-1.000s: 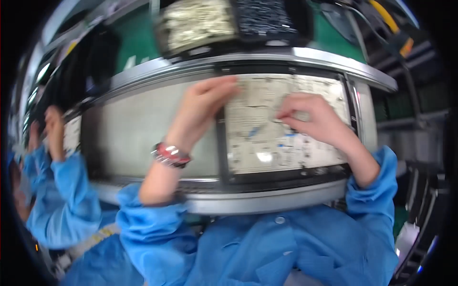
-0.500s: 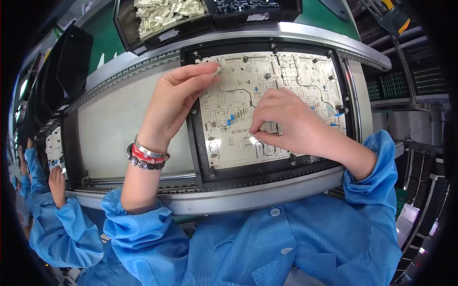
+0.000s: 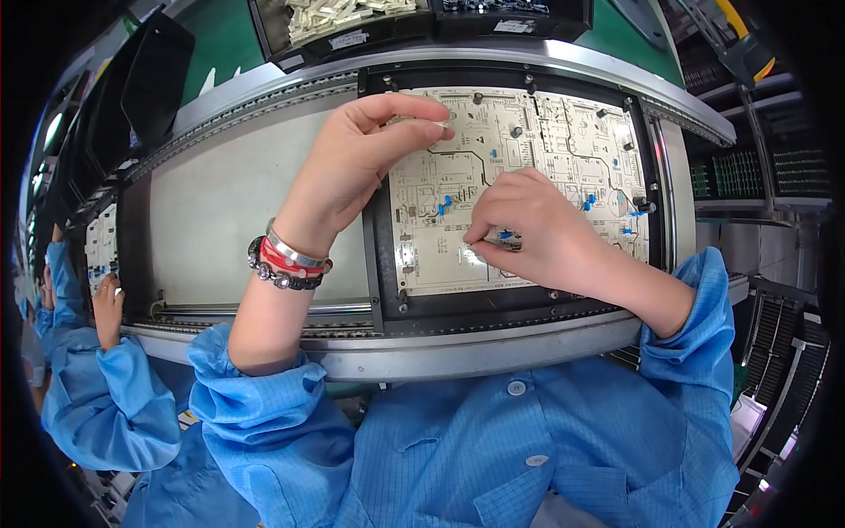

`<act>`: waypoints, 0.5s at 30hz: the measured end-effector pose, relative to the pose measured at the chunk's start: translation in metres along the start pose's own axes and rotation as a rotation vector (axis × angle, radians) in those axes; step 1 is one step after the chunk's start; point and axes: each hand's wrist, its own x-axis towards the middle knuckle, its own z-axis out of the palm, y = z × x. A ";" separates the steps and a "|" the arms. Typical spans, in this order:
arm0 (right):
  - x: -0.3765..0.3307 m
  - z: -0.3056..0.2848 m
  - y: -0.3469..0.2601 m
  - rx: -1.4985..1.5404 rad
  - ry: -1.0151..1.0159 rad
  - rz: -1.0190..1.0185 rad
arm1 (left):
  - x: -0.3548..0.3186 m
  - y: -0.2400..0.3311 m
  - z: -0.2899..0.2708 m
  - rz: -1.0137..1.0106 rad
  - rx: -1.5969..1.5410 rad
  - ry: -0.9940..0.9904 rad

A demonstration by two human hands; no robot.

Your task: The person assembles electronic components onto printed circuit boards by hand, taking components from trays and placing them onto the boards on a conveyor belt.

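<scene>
A cream circuit board (image 3: 440, 189) lies in a black frame (image 3: 378, 238) in front of me, dotted with small blue components (image 3: 444, 205) and black posts (image 3: 517, 132). Over its far left part, my left hand (image 3: 365, 154) is closed in a pinch on a small whitish part (image 3: 446, 124), whose exact kind I cannot make out. My right hand (image 3: 541, 224) is low over the near middle of the board, thumb and forefinger pinched together close to its surface. Anything between those fingertips is hidden, and that hand covers part of the board.
Beyond the metal rail (image 3: 607, 62) stand a black bin of white parts (image 3: 352, 16) and another of dark parts (image 3: 493, 7). Black bins (image 3: 145, 79) are at far left. A co-worker's hand (image 3: 107, 308) is at left, near another board (image 3: 103, 251). Racks (image 3: 731, 167) stand at right.
The whole view has shifted, so the board appears farther right. My left hand has moved slightly right over the board with the whitish part. My right fingertips have shifted slightly nearer me, still pinched.
</scene>
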 end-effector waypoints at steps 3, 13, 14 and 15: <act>0.000 0.000 0.001 -0.010 0.026 -0.020 | 0.000 0.002 0.004 0.004 0.007 0.016; -0.001 0.009 -0.009 -0.173 0.066 -0.085 | 0.001 0.002 0.006 0.017 0.130 0.020; 0.000 0.010 -0.011 -0.210 0.044 -0.089 | 0.000 0.002 0.005 0.012 0.143 0.010; 0.002 0.011 -0.012 -0.209 0.059 -0.082 | 0.000 0.001 0.005 0.036 0.149 0.015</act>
